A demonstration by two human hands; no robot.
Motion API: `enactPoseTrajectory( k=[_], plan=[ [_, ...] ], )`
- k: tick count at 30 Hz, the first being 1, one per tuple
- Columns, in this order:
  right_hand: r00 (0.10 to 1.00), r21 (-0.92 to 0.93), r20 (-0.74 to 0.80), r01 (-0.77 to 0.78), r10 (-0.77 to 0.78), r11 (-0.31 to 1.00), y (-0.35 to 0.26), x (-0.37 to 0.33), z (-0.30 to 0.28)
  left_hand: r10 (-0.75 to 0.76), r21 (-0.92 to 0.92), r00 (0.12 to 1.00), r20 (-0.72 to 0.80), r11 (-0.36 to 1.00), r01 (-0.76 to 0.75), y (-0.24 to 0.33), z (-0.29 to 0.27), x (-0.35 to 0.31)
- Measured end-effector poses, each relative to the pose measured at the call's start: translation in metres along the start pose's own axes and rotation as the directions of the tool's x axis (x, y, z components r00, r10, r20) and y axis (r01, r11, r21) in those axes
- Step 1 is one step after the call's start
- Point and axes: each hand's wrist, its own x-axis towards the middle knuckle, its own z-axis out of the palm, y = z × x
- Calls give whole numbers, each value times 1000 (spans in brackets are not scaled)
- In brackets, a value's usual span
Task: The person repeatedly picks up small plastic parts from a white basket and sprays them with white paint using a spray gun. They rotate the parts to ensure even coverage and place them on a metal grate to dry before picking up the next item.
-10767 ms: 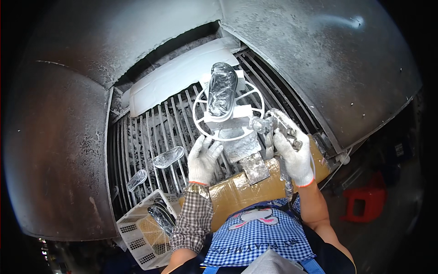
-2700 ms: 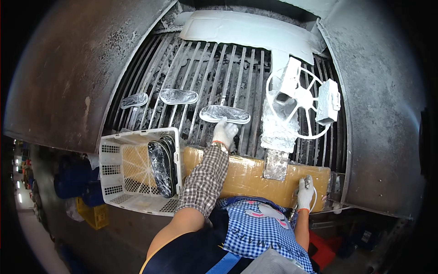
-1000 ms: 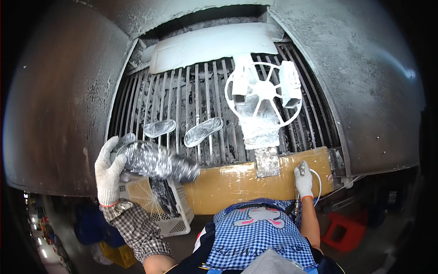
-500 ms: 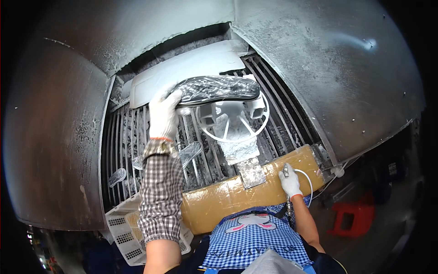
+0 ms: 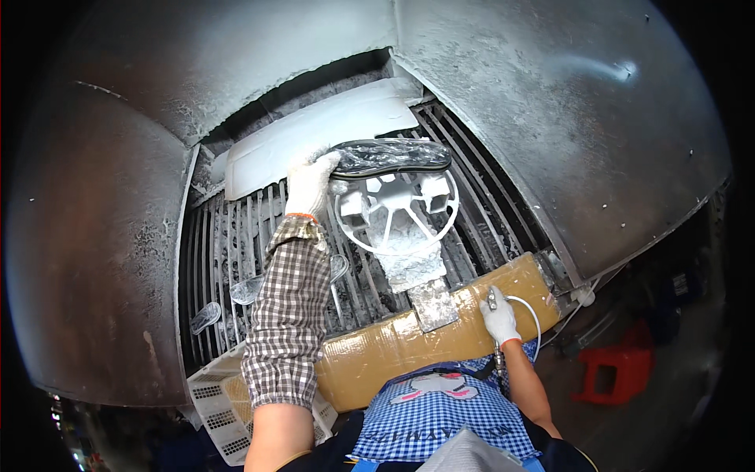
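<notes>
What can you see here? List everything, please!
Grate: one, grey, middle
Metal walls: three, grey, around it
Sheet: one, white, back
Wheel: one, white, over grate
Blocks: two, white, on wheel
Long wrapped piece: one, black, wheel's far side
Small wrapped pieces: three visible, silvery, on grate
Bundle: one, tan, grate's near edge
Plate: one, silvery, on bundle
Basket: one, white, lower left
Metal tool: one, silvery, over bundle
Hose: one, white, beside tool
Stool: one, red, lower right
Apron: one, blue, bottom
Sleeve: one, brown checks, left arm
Left hand: one, white glove, holding long piece
Right hand: one, white glove, holding tool
</notes>
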Motion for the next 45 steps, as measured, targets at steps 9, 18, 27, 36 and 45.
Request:
enactPoseTrajectory(
  k=[9, 18, 27, 36, 45],
  plan=[
    [999, 0, -4, 40, -40, 999, 4, 1, 2, 52, 380, 994, -96, 925, -12, -5, -9, 10],
    [999, 16, 18, -27, 27, 1000, -5, -3, -5, 112, 512, 993, -43, 856, -75, -8, -7, 5],
    [1000, 42, 11, -25, 24, 999, -8, -5, -5, 606, 781, 775, 180, 391, -487, 7, 17, -21],
    [1000, 15, -2, -10, 10, 1000, -7, -3, -3, 540, 741, 683, 492, 151, -654, -9, 74, -28],
    [997, 42, -52, 65, -63, 997, 15, 4, 11, 506, 633, 593, 627, 113, -766, -19, 56, -20]
  ],
)
